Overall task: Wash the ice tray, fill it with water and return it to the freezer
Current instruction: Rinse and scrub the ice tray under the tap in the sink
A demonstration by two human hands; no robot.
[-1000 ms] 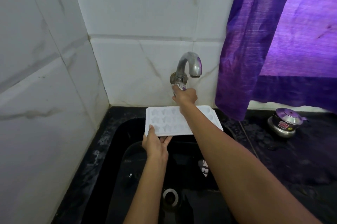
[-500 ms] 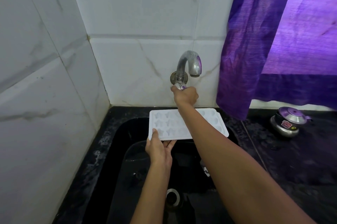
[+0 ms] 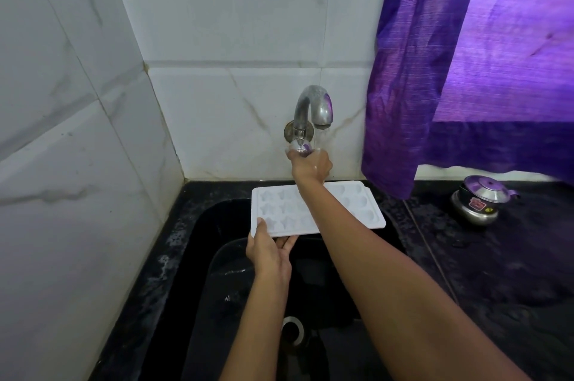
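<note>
Tray [image 3: 366,213], one, white plastic with star-shaped moulds, hangs over our black sink [image 3: 198,244]; our left hand [image 3: 270,251] pinches its near corner; our right hand [image 3: 310,168] grips the knob of one curved metal tap [image 3: 313,107]; one steel pot [image 3: 480,199] sits on the worktop [image 3: 512,256].

One white ice tray [image 3: 310,213] is in view, with star moulds on its left part and round ones on its right; the forearm across it hides the full number of moulds. There are two hands, a left hand [image 3: 269,251] and a right hand [image 3: 310,167], one metal tap [image 3: 312,107] on the far wall and one black sink [image 3: 217,256] with one drain ring [image 3: 293,329]. On the right there is one purple curtain [image 3: 466,54], and one small lidded steel pot [image 3: 480,199] stands on the one dark desk [image 3: 512,272].
</note>
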